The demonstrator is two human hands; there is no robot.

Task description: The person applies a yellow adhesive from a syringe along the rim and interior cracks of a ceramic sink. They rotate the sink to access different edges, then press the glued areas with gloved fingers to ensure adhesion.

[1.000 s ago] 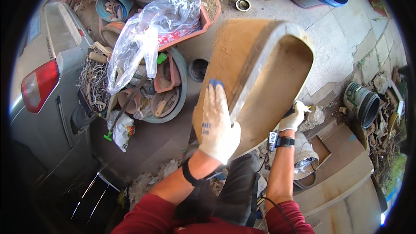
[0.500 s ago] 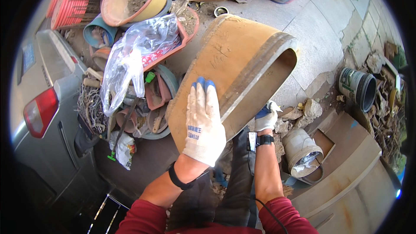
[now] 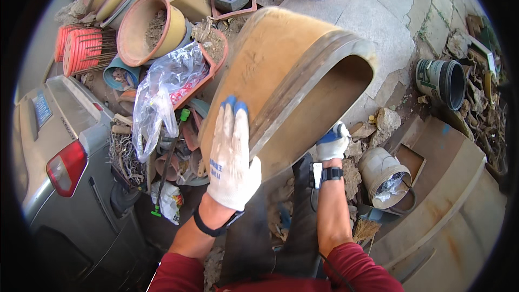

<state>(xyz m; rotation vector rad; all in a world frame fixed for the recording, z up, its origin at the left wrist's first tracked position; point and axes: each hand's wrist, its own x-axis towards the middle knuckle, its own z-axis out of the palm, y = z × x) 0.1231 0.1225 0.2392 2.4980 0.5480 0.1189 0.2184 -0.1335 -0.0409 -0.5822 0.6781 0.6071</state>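
Standing at your far left is a silver-grey car with a red tail lamp [image 3: 67, 168]; beyond it sits a stack of red ribbed plastic pots [image 3: 82, 51], then a blue-green round pot [image 3: 120, 74] holding debris; a tangle of thin pale roots [image 3: 125, 154] lies nearer you, while a wide yellow round pot [image 3: 141, 32], tipped toward you, shows soil inside; a crumpled clear plastic bag [image 3: 162, 89] drapes over a terracotta-coloured planter [image 3: 197, 87].

Your left hand [image 3: 230, 170], in a white knit glove with blue fingertips, lies flat against the outer wall of a large tan vessel with a thick grey-brown rim [image 3: 259, 59]; its long fingers are pressed together, the thumb toward the rim; the vessel is tilted in front of you, between your hands, its mouth facing right; you cannot tell whether its base rests on the ground.

Your right hand [image 3: 332, 143], gloved alike, is at the mouth's near edge; its fingers are curled, but you cannot tell whether they pinch the rim; just beyond are pale rough stones [image 3: 388, 120] and an off-white bucket [image 3: 378, 170] on its side; farther right lie a dark bucket with a pale label [image 3: 435, 81] and a heap of dry wood [image 3: 484, 105].
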